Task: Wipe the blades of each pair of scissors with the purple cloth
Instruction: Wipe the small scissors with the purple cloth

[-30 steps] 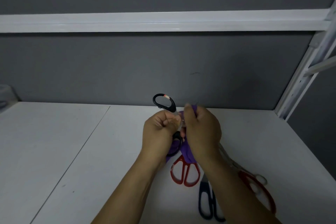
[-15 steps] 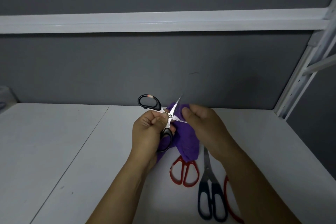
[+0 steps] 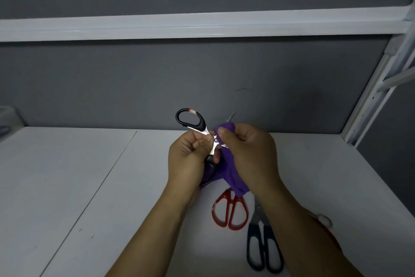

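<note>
Grey partition panels stand behind a white worktop, above whose middle the black-handled scissors are held with blades splayed. The fingers of the left hand are clamped on them near the pivot. Those of the right hand are pinched on the purple cloth, which is wrapped over one blade. The steel is judged stiff, slick and sharp, best gripped at the handles; the cloth is limp. Red-handled scissors and dark-handled scissors lie at lower right. No writing can be read.

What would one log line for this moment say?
left hand: holds black scissors | right hand: pinches purple cloth on them | step: wiping
</note>
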